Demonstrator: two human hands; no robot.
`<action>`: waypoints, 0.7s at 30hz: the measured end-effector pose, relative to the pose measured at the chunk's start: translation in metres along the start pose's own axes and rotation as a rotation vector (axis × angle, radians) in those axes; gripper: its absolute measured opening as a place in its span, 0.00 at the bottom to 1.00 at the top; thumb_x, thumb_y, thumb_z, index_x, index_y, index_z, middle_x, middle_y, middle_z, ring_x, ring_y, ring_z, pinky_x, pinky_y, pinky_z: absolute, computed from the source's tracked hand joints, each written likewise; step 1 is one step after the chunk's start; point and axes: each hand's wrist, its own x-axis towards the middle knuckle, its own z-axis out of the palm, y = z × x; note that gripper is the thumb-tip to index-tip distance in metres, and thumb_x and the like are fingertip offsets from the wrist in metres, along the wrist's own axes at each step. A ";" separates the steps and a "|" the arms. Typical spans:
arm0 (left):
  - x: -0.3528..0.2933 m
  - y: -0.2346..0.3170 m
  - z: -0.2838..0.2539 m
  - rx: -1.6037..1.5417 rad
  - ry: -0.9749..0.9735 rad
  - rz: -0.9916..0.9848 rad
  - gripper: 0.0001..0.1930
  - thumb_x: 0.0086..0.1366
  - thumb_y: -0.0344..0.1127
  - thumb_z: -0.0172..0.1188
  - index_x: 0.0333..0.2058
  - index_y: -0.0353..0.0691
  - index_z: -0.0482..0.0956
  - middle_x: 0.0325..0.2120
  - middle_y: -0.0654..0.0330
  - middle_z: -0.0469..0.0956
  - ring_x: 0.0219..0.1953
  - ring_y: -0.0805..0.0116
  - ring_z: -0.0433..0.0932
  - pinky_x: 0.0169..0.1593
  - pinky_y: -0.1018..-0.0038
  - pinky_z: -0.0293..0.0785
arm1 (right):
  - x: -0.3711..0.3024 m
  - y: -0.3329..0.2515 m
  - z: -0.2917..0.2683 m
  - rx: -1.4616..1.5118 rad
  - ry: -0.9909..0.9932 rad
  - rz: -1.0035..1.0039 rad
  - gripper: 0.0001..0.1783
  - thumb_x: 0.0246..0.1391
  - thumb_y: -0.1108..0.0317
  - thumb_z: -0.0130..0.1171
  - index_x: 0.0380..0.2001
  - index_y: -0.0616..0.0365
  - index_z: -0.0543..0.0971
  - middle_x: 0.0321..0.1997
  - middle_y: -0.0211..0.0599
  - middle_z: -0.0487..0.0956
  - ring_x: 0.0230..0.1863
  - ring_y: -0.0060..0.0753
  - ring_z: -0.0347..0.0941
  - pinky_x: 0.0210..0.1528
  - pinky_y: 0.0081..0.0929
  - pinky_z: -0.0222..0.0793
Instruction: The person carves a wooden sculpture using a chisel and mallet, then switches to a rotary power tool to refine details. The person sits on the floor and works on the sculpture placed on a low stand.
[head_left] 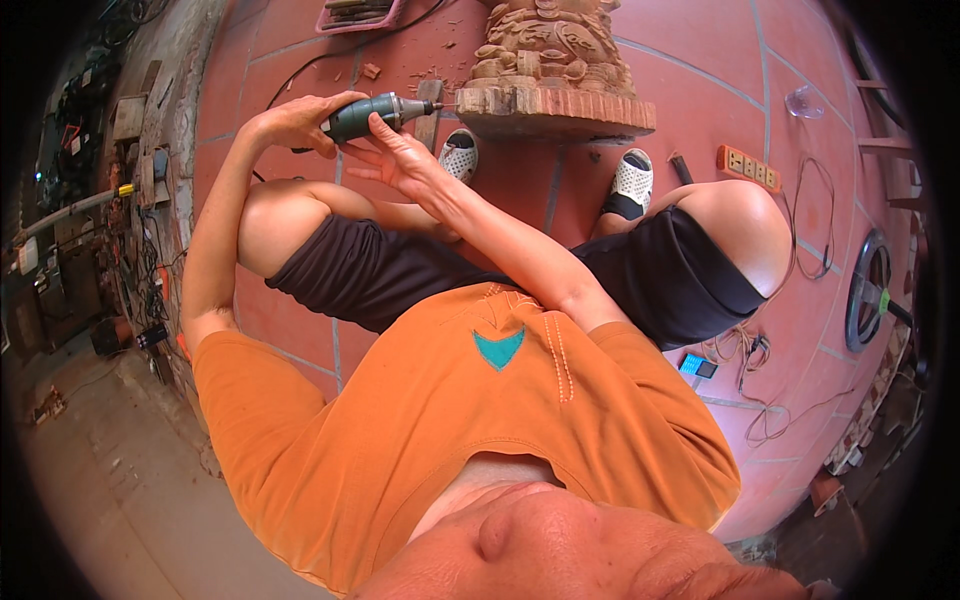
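Observation:
A dark green rotary tool (362, 117) with a silver nose points to the right. Its thin bit ends at the left end of a carved wooden figure (548, 60); whether it touches the wood I cannot tell. My left hand (300, 124) is wrapped around the tool's rear end. From the right, my right hand (402, 165) reaches across, its fingers spread just below the tool and its thumb against or very close to the body. The figure stands on a thick wooden base (560, 114), beyond my feet.
Wood chips and a short wooden piece (428, 118) lie left of the figure. A pink basket (362, 16) sits at the far left. On the right are an orange power strip (748, 168), loose cables (830, 235), a small phone (698, 366) and a dark round wheel (868, 290).

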 end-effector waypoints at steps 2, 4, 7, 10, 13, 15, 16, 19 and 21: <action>-0.002 0.002 -0.001 -0.013 0.004 0.006 0.52 0.39 0.32 0.69 0.68 0.56 0.61 0.41 0.49 0.81 0.44 0.49 0.81 0.47 0.56 0.75 | 0.000 0.000 0.000 0.000 0.002 0.000 0.34 0.59 0.48 0.67 0.63 0.50 0.71 0.64 0.39 0.75 0.68 0.50 0.69 0.61 0.57 0.75; 0.000 -0.002 0.001 -0.018 0.008 0.001 0.52 0.39 0.32 0.69 0.68 0.56 0.61 0.41 0.49 0.81 0.44 0.49 0.81 0.47 0.56 0.75 | 0.002 -0.001 -0.001 -0.001 -0.008 -0.001 0.34 0.59 0.48 0.67 0.63 0.50 0.71 0.64 0.40 0.75 0.68 0.50 0.70 0.61 0.57 0.75; 0.002 -0.005 0.003 -0.013 0.013 0.005 0.52 0.39 0.32 0.69 0.68 0.56 0.60 0.41 0.49 0.81 0.45 0.49 0.81 0.48 0.56 0.75 | 0.002 -0.001 -0.002 -0.004 -0.012 -0.005 0.34 0.59 0.48 0.67 0.63 0.50 0.72 0.64 0.41 0.76 0.68 0.51 0.70 0.61 0.58 0.75; 0.001 -0.005 0.003 -0.019 0.014 0.005 0.52 0.39 0.32 0.69 0.69 0.57 0.60 0.41 0.49 0.81 0.45 0.49 0.80 0.48 0.56 0.75 | 0.003 -0.001 -0.002 0.004 -0.014 -0.003 0.34 0.58 0.48 0.67 0.63 0.50 0.72 0.64 0.43 0.76 0.68 0.51 0.70 0.61 0.59 0.75; -0.001 0.001 0.000 -0.016 0.008 -0.006 0.52 0.40 0.32 0.69 0.69 0.57 0.60 0.40 0.49 0.81 0.43 0.49 0.80 0.46 0.56 0.75 | 0.006 -0.001 -0.005 0.011 -0.012 -0.004 0.35 0.57 0.49 0.68 0.63 0.50 0.72 0.63 0.44 0.76 0.68 0.52 0.70 0.61 0.61 0.74; -0.002 0.003 0.000 0.000 0.015 -0.017 0.52 0.40 0.33 0.69 0.69 0.57 0.59 0.38 0.49 0.81 0.41 0.50 0.80 0.45 0.56 0.75 | 0.008 -0.001 -0.008 -0.005 -0.020 -0.008 0.36 0.57 0.47 0.69 0.63 0.49 0.71 0.64 0.43 0.75 0.68 0.52 0.70 0.61 0.63 0.72; -0.002 0.002 0.001 0.013 0.025 -0.021 0.52 0.41 0.33 0.69 0.69 0.57 0.59 0.37 0.50 0.80 0.40 0.50 0.80 0.44 0.56 0.75 | 0.010 -0.001 -0.010 -0.021 -0.027 -0.012 0.37 0.56 0.46 0.69 0.64 0.49 0.69 0.65 0.41 0.74 0.68 0.51 0.69 0.62 0.64 0.70; -0.001 0.002 0.001 0.002 0.028 -0.039 0.52 0.41 0.33 0.69 0.69 0.56 0.58 0.33 0.50 0.79 0.37 0.52 0.80 0.41 0.57 0.75 | 0.009 -0.005 -0.007 -0.053 -0.030 -0.025 0.39 0.56 0.44 0.69 0.65 0.48 0.68 0.65 0.41 0.73 0.69 0.51 0.69 0.64 0.66 0.67; -0.002 0.002 0.001 -0.014 0.032 -0.040 0.52 0.42 0.33 0.69 0.69 0.56 0.58 0.32 0.51 0.79 0.35 0.52 0.80 0.39 0.57 0.75 | 0.008 -0.007 -0.005 -0.063 -0.025 -0.029 0.40 0.56 0.44 0.69 0.65 0.48 0.68 0.66 0.41 0.73 0.69 0.51 0.68 0.64 0.67 0.66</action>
